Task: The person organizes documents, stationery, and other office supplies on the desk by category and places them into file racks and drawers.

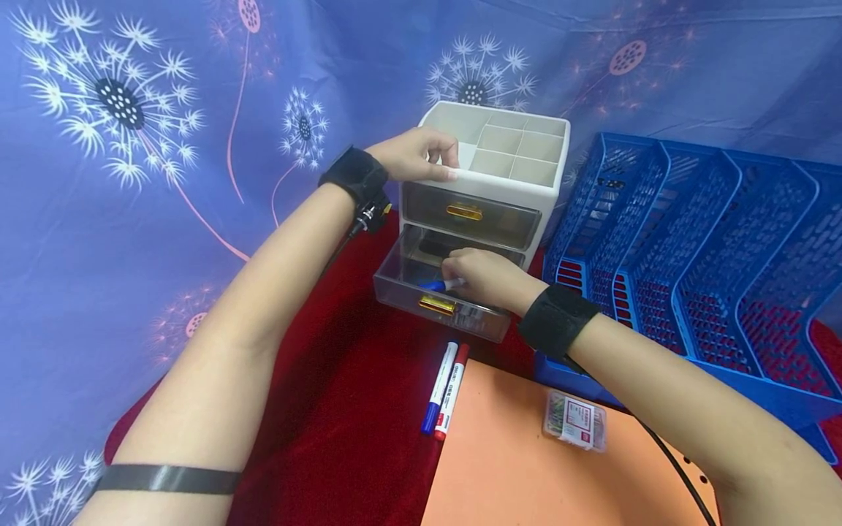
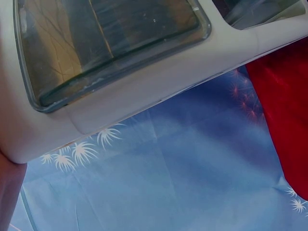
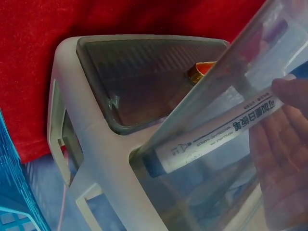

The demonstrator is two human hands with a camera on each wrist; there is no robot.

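My left hand (image 1: 421, 155) grips the front top rim of a white desk organizer (image 1: 509, 187), thumb at the front and fingers curled over into a top compartment. The organizer's lower drawer (image 1: 395, 287), clear grey with a gold handle, is pulled out. Inside it my right hand (image 1: 485, 276) holds a whiteboard marker (image 3: 216, 129) with a white printed barrel and blue ends, tilted between thumb and fingers. The upper drawer (image 1: 490, 223) is closed. In the left wrist view the organizer's side (image 2: 159, 91) shows, but the fingers are hidden.
A blue-capped marker (image 1: 441, 383) and a red-capped marker (image 1: 454, 387) lie side by side on the red cloth (image 1: 349, 409). Beside them, an orange folder (image 1: 500, 467) bears a small clear box (image 1: 575, 421) of pins or clips. A blue file rack (image 1: 710, 256) stands at the right.
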